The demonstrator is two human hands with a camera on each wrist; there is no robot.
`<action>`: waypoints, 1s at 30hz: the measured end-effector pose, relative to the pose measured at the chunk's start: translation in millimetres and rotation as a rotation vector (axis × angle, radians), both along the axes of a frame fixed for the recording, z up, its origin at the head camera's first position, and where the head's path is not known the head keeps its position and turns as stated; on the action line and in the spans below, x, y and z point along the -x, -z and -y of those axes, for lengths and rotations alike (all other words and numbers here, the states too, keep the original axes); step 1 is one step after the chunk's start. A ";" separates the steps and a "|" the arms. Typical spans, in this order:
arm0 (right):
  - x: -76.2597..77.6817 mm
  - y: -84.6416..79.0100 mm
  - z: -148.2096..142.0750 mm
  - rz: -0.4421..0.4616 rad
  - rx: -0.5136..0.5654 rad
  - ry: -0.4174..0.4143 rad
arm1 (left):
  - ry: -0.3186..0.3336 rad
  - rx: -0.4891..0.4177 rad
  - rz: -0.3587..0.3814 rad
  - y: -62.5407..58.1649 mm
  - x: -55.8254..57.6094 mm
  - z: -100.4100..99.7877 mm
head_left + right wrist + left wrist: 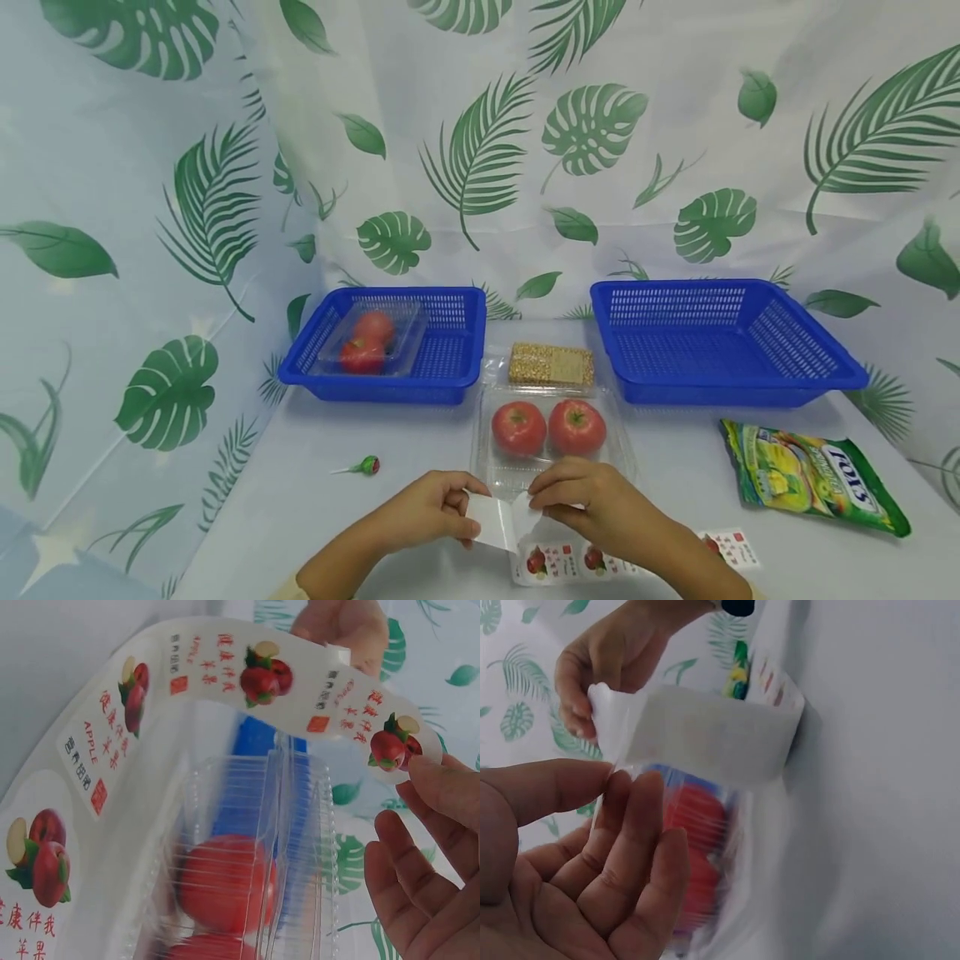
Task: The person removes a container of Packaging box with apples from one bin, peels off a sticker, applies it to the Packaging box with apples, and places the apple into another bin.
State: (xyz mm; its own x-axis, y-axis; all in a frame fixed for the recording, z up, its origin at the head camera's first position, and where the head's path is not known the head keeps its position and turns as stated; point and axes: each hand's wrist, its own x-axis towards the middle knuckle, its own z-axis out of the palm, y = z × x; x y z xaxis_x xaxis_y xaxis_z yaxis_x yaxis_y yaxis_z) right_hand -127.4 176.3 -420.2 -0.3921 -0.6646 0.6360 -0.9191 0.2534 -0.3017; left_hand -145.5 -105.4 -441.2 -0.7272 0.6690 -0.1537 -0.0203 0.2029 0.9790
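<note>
A strip of apple stickers (pixel 577 565) curves up from the table between both hands. My left hand (pixel 435 508) pinches the white backing paper (pixel 491 521) between thumb and fingertips. At the strip's raised end, my right hand (pixel 596 507) pinches the edge of a sticker (pixel 394 742) printed with red apples, which stands partly apart from the backing. Just beyond the hands is a clear plastic clamshell box (pixel 525 477) with two red apples (pixel 519 429) side by side in it. The right wrist view shows the strip's printed face; the left wrist view shows its blank back.
Two blue baskets stand at the back; the left basket (pixel 397 390) holds a clear box of apples (pixel 363 354), the right basket (pixel 720 393) is at the other side. A block of packaged grain snack (pixel 551 365) lies between them. A lollipop (pixel 367 465) and a candy bag (pixel 813 475) flank the hands.
</note>
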 end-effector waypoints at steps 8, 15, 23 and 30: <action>-1.4 -0.8 -5.6 0.015 0.013 0.022 | 0.036 0.005 0.042 8.8 4.0 14.7; -1.6 -6.5 -11.1 0.092 -0.001 0.055 | 0.012 0.166 -0.048 15.8 5.3 30.6; 4.7 -14.9 -26.7 0.264 -0.022 0.148 | -0.050 0.431 -0.171 22.5 8.2 43.2; 19.0 -28.1 -37.6 0.368 -0.089 0.319 | -0.070 0.555 -0.232 28.5 5.4 39.3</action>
